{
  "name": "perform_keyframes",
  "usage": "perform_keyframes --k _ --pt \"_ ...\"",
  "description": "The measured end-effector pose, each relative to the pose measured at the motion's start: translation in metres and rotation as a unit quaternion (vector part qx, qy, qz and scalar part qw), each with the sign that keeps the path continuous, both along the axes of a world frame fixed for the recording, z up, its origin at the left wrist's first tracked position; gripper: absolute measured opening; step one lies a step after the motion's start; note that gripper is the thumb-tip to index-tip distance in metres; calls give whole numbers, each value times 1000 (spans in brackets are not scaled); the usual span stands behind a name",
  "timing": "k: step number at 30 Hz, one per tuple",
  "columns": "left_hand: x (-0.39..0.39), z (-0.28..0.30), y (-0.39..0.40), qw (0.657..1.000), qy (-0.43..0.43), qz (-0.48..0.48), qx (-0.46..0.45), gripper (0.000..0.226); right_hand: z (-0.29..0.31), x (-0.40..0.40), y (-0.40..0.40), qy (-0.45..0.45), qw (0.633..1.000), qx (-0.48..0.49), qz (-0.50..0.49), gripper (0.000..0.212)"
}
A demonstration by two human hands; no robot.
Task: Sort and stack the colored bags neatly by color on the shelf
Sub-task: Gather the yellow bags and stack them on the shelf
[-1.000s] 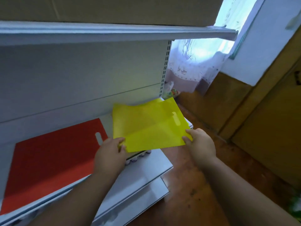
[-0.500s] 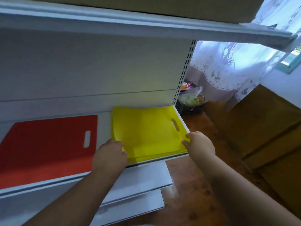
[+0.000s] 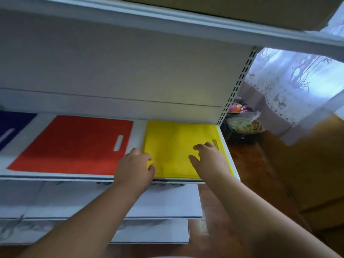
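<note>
A yellow bag (image 3: 176, 140) lies flat at the right end of the white shelf (image 3: 55, 176). To its left a red bag (image 3: 74, 144) with a slot handle lies flat, and a dark blue bag (image 3: 11, 127) shows at the far left edge. My left hand (image 3: 134, 166) rests on the yellow bag's near left corner, fingers curled at its edge. My right hand (image 3: 208, 157) presses on the bag's right side near its handle slot with fingers spread.
Another shelf board (image 3: 167, 21) runs overhead with a cardboard box on it. Lower white shelves (image 3: 163, 207) jut out below. A black crate (image 3: 240, 135) with wrapped goods stands right of the slotted upright (image 3: 236, 86), by a lace curtain and wooden floor.
The yellow bag went from held in the air to lying flat on the shelf. My right hand has slid from the bag's front edge onto its top; the view swung left.
</note>
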State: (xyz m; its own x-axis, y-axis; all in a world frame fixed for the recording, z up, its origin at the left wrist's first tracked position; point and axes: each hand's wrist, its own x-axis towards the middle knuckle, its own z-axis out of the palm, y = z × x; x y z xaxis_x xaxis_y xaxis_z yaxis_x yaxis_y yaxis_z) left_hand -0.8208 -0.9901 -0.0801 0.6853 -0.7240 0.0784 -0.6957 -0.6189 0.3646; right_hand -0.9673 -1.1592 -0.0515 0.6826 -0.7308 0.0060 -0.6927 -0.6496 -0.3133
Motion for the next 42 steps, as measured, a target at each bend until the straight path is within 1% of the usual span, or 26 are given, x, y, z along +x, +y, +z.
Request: perform_keyframes --k 3,7,10,12,17,20,23,28,34,38,40,42 --pt "7 6 39 998 11 7 -62 28 14 38 38 -36 997 1 66 45" --pt "34 14 125 992 2 75 -102 33 35 97 110 -70 987 -5 146 46" --pt "58 20 214 982 3 154 -108 35 43 144 188 -136 967 14 213 49" --pt "76 25 283 974 -15 198 -108 37 47 175 251 -156 954 37 254 49" --pt "121 35 441 954 -67 279 -91 35 56 265 398 -190 912 56 360 41" --pt "136 36 512 944 -59 317 -70 31 60 304 467 -193 897 82 388 38" --pt "165 37 565 932 -59 353 -61 32 62 345 519 -191 882 95 420 36" --pt "244 30 613 912 -49 398 -86 36 61 432 574 -189 869 101 447 37" --pt "331 31 686 894 -64 439 -67 35 68 555 653 -176 843 98 499 42" --pt "388 34 751 872 -64 480 -75 29 77 626 724 -164 834 113 514 38" --pt "416 29 781 868 -60 486 -82 28 72 655 759 -147 839 123 510 35" --pt "446 20 813 873 -57 475 -92 28 63 681 792 -138 846 130 499 36"
